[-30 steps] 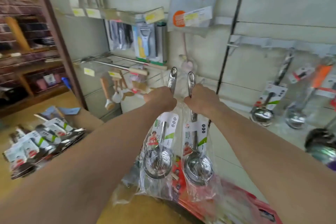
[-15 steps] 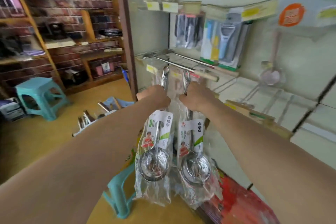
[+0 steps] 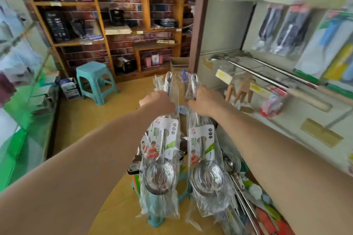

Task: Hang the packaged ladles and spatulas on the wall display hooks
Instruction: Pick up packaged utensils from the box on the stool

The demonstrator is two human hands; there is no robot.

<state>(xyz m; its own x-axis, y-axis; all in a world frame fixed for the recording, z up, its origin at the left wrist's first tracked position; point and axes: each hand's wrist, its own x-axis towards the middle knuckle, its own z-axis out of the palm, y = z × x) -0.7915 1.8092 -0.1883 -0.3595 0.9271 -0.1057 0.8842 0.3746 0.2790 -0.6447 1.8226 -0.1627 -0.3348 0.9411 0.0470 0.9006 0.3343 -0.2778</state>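
Note:
My left hand [image 3: 158,102] grips the handle of a packaged steel ladle [image 3: 160,173] in a clear plastic sleeve with a white card. My right hand [image 3: 205,102] grips a second packaged ladle [image 3: 207,177] of the same kind. Both hang upright, bowls down, side by side in front of me. More packaged utensils [image 3: 240,183] lie low at the right, partly hidden behind the right ladle. The wall display [image 3: 286,86] with hooks, rails and yellow price tags runs along the right.
A long ladle [image 3: 263,78] lies on the display rails; packaged cutlery [image 3: 282,30] hangs above. A teal stool [image 3: 94,80] stands on the floor at the back. Brick-backed wooden shelves [image 3: 122,30] fill the far wall. A glass counter [image 3: 23,101] lines the left. Another teal stool [image 3: 156,221] is below the ladles.
The view has swung left, away from the hung ladles on the right wall, toward the brick shelves. Both hands keep the same grip on the two ladles.

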